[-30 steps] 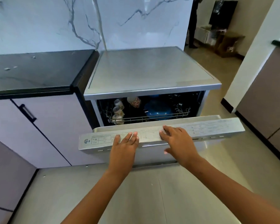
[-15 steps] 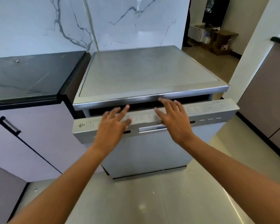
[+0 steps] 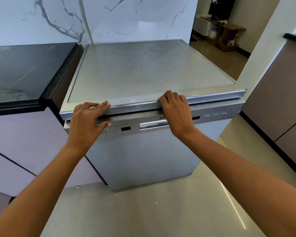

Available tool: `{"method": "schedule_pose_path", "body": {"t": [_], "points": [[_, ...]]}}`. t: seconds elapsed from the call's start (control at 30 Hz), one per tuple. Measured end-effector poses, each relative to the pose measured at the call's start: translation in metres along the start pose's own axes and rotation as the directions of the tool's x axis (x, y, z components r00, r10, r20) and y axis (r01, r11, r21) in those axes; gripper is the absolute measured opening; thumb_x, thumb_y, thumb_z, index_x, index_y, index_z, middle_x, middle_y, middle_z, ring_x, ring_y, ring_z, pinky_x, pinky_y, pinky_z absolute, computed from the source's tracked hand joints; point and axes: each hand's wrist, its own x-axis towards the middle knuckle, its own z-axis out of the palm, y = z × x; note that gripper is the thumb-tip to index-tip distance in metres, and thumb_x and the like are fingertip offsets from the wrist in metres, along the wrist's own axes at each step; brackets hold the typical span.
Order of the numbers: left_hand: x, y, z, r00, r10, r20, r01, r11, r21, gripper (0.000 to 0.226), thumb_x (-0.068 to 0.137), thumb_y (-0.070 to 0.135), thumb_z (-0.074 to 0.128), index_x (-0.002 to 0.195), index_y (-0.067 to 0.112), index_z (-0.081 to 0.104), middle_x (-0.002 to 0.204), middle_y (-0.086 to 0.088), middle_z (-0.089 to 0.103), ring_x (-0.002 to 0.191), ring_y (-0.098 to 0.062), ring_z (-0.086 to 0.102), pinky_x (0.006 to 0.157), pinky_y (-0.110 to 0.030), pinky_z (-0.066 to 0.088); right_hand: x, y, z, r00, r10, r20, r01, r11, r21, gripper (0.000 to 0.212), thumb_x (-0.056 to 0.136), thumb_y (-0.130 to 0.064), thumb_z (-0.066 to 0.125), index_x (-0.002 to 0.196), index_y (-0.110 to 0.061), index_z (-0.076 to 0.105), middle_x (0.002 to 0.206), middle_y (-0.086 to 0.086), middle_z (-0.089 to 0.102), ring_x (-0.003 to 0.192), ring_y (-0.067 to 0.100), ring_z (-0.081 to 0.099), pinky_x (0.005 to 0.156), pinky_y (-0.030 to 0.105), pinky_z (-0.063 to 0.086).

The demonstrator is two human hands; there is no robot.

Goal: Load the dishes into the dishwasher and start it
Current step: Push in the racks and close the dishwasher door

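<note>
Nearly upright, the door (image 3: 143, 151) of a silver dishwasher (image 3: 149, 72) stands under two hands at the appliance's front edge, with a thin dark gap visible between the door's top and the lid. The left hand (image 3: 87, 120) lies flat, fingers straight over the lid's edge and thumb on the control strip (image 3: 125, 127); it holds nothing. The right hand (image 3: 175, 110) has its fingers bent over the lid's front edge, palm against the upper door just above the handle (image 3: 152, 125). No dishes can be seen, so loading appears done. The step in hand looks like seating the door: an even push from both palms, square to the panel and kept off the buttons (image 3: 214, 115), should bring the latch home without skewing the door. Once the gap is gone, the power and start keys on the strip come next. A black desk (image 3: 24, 72) adjoins the machine on the left.
</note>
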Motion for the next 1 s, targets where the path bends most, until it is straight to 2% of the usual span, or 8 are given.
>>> {"method": "schedule_pose_path", "body": {"t": [0.07,0.17,0.43,0.6,0.73,0.83,0.9,1.0], "points": [[-0.003,0.001,0.005,0.998,-0.017,-0.068,0.014,0.999,-0.035,0.058,0.066,0.011,0.084,0.120,0.005,0.064,0.115,-0.011,0.066,0.103,-0.031,0.058,0.091,-0.043,0.039,0.004,0.000,0.007,0.997,0.014,-0.071,-0.012,1.000,0.025,0.037,0.058,0.002,0.081,0.089,-0.006,0.063,0.087,0.012,0.060,0.074,0.025,0.058,0.070,0.034,0.048],[-0.006,0.001,0.014,0.989,-0.026,-0.144,0.015,0.997,-0.074,0.055,0.068,0.007,0.082,0.120,0.004,0.064,0.112,-0.011,0.067,0.103,-0.031,0.057,0.090,-0.038,0.038,0.005,0.004,0.015,0.988,0.032,-0.150,-0.017,0.995,0.097,0.038,0.057,0.002,0.082,0.088,-0.007,0.062,0.085,0.009,0.059,0.074,0.025,0.056,0.068,0.033,0.045],[-0.006,-0.013,0.030,0.969,-0.032,-0.246,0.016,0.998,-0.064,0.044,0.074,0.012,0.079,0.116,0.007,0.067,0.103,-0.011,0.067,0.103,-0.022,0.056,0.094,-0.022,0.030,0.006,0.005,0.027,0.944,0.069,-0.321,-0.011,0.983,0.181,0.007,0.080,-0.005,0.062,0.086,-0.007,0.061,0.083,0.009,0.058,0.075,0.025,0.053,0.070,0.032,0.036],[-0.005,-0.017,0.029,0.969,0.031,-0.244,-0.036,0.999,-0.019,0.043,0.075,0.019,0.073,0.116,0.007,0.066,0.099,-0.010,0.068,0.100,-0.020,0.056,0.086,-0.032,0.038,0.005,0.008,0.029,0.946,0.044,-0.322,0.008,0.987,0.159,0.008,0.080,-0.005,0.066,0.086,-0.006,0.062,0.083,0.010,0.058,0.075,0.026,0.054,0.068,0.035,0.038],[-0.006,-0.012,0.028,0.968,-0.009,-0.251,0.005,1.000,-0.019,0.045,0.073,0.015,0.079,0.116,0.007,0.067,0.097,-0.011,0.067,0.099,-0.020,0.054,0.082,-0.032,0.040,0.005,0.006,0.025,0.954,0.032,-0.299,0.015,0.988,0.154,0.016,0.075,-0.002,0.071,0.087,-0.005,0.062,0.084,0.011,0.058,0.075,0.028,0.054,0.067,0.036,0.040],[-0.006,0.001,0.023,0.976,-0.062,-0.207,0.059,0.998,-0.021,0.052,0.065,0.004,0.084,0.114,0.006,0.067,0.096,-0.013,0.066,0.096,-0.024,0.058,0.080,-0.036,0.044,0.004,0.004,0.021,0.961,0.072,-0.265,-0.032,0.988,0.153,0.022,0.071,0.002,0.073,0.087,-0.005,0.060,0.084,0.012,0.057,0.075,0.030,0.053,0.067,0.036,0.038],[-0.004,-0.002,0.011,0.991,0.046,-0.127,-0.043,0.999,0.029,0.054,0.063,0.000,0.083,0.115,0.006,0.066,0.102,-0.012,0.069,0.096,-0.028,0.062,0.081,-0.038,0.045,0.004,-0.001,0.018,0.959,0.118,-0.256,-0.075,0.982,0.171,0.024,0.069,0.006,0.071,0.086,-0.005,0.059,0.084,0.012,0.057,0.075,0.031,0.053,0.068,0.036,0.037],[-0.007,-0.028,-0.014,0.980,0.201,0.003,-0.199,0.967,0.160,0.056,0.065,0.001,0.081,0.118,0.008,0.065,0.124,-0.011,0.062,0.107,-0.028,0.061,0.093,-0.039,0.037,-0.001,-0.014,0.016,0.956,0.190,-0.225,-0.150,0.971,0.184,0.029,0.069,0.006,0.071,0.093,-0.007,0.060,0.092,0.012,0.058,0.082,0.031,0.054,0.075,0.038,0.038]]}}
